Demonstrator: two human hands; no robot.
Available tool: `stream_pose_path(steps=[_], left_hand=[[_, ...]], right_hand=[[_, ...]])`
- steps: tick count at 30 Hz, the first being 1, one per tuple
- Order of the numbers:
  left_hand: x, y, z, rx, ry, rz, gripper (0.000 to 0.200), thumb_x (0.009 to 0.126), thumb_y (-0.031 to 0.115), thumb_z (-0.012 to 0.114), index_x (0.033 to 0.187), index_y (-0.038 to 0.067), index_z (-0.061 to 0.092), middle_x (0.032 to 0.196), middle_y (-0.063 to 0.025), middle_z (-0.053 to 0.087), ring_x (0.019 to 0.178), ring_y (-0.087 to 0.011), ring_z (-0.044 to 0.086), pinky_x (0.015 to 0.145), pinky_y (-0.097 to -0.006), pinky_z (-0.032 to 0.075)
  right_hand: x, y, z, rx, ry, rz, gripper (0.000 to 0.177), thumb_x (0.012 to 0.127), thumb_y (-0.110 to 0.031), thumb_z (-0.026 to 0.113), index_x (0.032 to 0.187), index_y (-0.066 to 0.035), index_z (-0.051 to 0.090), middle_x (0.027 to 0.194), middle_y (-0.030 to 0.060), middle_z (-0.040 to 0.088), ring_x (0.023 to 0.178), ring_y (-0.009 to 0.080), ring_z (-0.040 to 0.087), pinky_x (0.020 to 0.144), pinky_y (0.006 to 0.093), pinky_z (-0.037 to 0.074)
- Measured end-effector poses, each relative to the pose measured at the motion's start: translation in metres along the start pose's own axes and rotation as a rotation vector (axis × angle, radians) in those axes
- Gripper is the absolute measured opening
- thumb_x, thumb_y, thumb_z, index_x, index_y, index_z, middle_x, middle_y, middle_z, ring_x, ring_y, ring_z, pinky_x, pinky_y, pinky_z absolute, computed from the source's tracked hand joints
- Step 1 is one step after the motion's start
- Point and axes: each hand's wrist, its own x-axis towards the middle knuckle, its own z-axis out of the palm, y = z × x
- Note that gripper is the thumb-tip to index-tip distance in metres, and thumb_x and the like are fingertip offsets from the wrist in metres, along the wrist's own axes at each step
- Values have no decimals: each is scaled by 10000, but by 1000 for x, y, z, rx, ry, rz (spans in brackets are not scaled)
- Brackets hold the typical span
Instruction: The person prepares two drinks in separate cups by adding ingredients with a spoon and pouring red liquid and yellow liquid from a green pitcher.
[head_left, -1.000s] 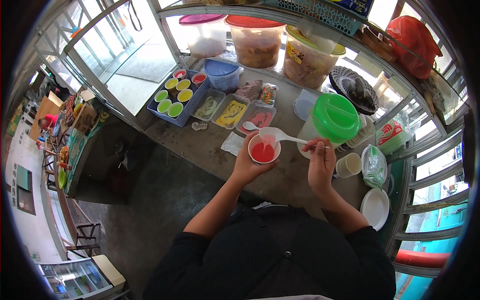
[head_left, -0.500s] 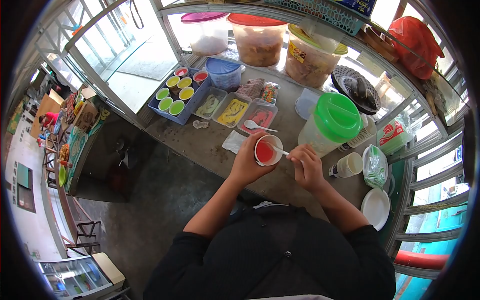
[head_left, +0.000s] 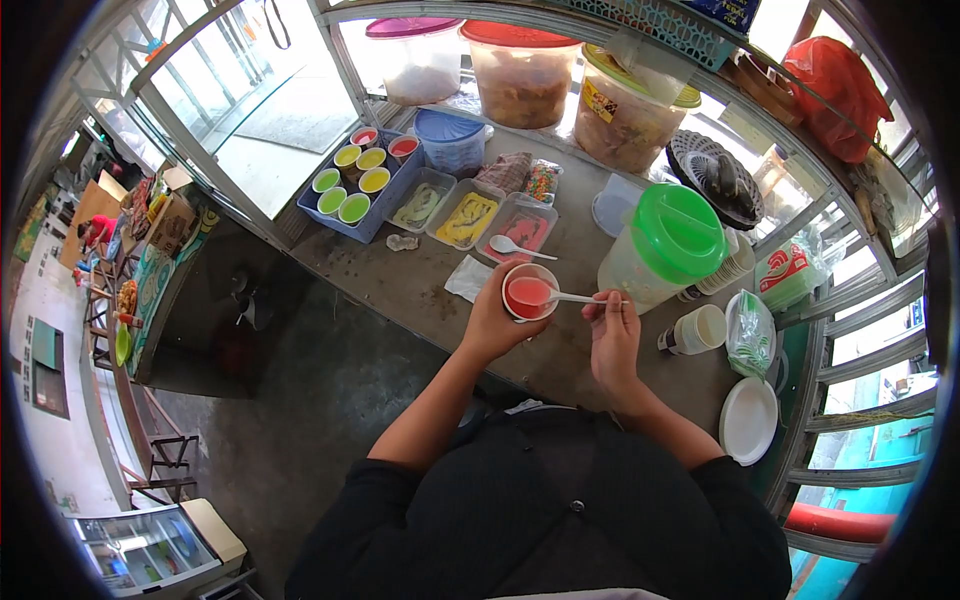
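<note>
- Brown, stained surface [head_left: 395, 285], carrying everything below
- Blue basket [head_left: 378, 224] of filled cups
- Blue-lidded tub [head_left: 449, 155], just beside the basket
- Three clear trays [head_left: 451, 246] in a row, contents green, yellow and pink
- Folded patterned cloth [head_left: 508, 172] and sprinkle packet [head_left: 543, 183], behind the trays
- White tissue [head_left: 467, 280]
- Green-lidded pitcher [head_left: 668, 248]
- Stacked paper cups [head_left: 690, 333], tipped sideways

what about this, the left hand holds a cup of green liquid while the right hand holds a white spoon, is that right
Not quite: the liquid in the cup is red, not green, as the head view shows. The left hand does hold the cup, and the right hand holds a white spoon.
</note>
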Motion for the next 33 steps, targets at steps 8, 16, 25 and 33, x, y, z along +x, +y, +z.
stream_pose_path(steps=[8, 16, 25, 33], left_hand=[[-5, -18, 9, -366, -101, -182, 950, 665, 195, 945, 1437, 25, 418, 1315, -102, 599, 1225, -189, 579, 1041, -348, 469], [-8, -19, 9, -426, -174, -219, 958, 659, 198, 952, 1441, 36, 423, 1321, -92, 584, 1231, -187, 564, 1050, -345, 457], [-10, -27, 0, -399, -192, -224, 945, 661, 205, 946, 1437, 42, 432, 1300, -78, 592, 1223, -175, 564, 1048, -342, 453], [-10, -35, -17, -337, -176, -161, 947, 665, 180, 942, 1444, 41, 423, 1300, -85, 597, 1218, -177, 574, 1042, -344, 459]], right_hand=[[13, -40, 15, -47, -113, -277, 278, 1119, -248, 449, 1066, -20, 599, 990, 48, 600, 888, 148, 604, 852, 310, 493], [26, -79, 33, -302, -193, -627, 267, 1117, -197, 421, 1037, -6, 589, 938, 94, 647, 854, 185, 620, 844, 318, 476], [40, -114, 51, -549, -434, -1093, 216, 1073, -173, 486, 983, -11, 598, 837, 123, 679, 824, 255, 622, 747, 383, 489], [24, -43, 23, -1074, -701, -586, 337, 1044, -359, 560, 1233, -91, 643, 818, 37, 633, 713, 238, 564, 833, 406, 437]])
